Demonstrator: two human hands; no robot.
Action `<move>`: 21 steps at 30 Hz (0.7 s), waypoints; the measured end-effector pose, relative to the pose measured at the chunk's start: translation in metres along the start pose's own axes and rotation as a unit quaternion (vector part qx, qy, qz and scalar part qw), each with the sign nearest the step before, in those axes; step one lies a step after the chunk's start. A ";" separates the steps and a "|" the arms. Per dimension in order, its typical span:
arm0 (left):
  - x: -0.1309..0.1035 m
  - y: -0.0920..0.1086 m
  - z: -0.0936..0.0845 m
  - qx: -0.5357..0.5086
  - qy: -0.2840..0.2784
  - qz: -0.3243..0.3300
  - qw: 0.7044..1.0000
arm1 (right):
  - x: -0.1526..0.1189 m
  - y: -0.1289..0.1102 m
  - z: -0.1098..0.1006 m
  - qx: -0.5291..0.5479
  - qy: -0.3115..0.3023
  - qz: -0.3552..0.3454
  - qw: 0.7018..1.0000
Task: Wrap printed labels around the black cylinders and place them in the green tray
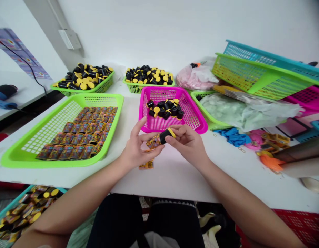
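Observation:
Between my two hands, above the table, is a small black cylinder with a yellow cap, tilted with its cap end up to the right. A colourful printed sleeve covers its lower left end. My left hand is closed on the sleeve, thumb above and fingers beneath. The fingers of my right hand pinch the cylinder near its yellow cap. On the table just below my left fingers lie flat printed sleeves, partly hidden. A pink basket behind my hands holds loose black cylinders with yellow caps.
To the left, a green basket holds rows of sleeved cylinders. Two green baskets of capped cylinders stand by the wall. Stacked baskets, plastic bags and blue balloon-like pieces crowd the right. Another basket sits lower left.

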State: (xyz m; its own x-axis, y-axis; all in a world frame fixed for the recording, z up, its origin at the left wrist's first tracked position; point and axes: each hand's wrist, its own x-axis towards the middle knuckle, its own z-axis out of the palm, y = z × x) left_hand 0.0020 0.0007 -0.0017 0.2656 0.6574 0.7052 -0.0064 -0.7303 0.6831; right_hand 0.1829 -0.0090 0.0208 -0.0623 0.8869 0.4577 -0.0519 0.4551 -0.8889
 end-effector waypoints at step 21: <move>0.010 0.017 -0.004 -0.097 0.006 -0.192 0.977 | -0.001 0.003 -0.004 -0.253 -0.050 -0.231 0.938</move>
State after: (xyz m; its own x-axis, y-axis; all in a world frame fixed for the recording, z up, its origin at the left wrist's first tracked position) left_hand 0.0003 -0.0047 0.0179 0.2733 0.8784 0.3920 -0.0918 -0.3818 0.9197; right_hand 0.1869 -0.0083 0.0174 -0.2438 0.5852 0.7734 0.3814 0.7911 -0.4783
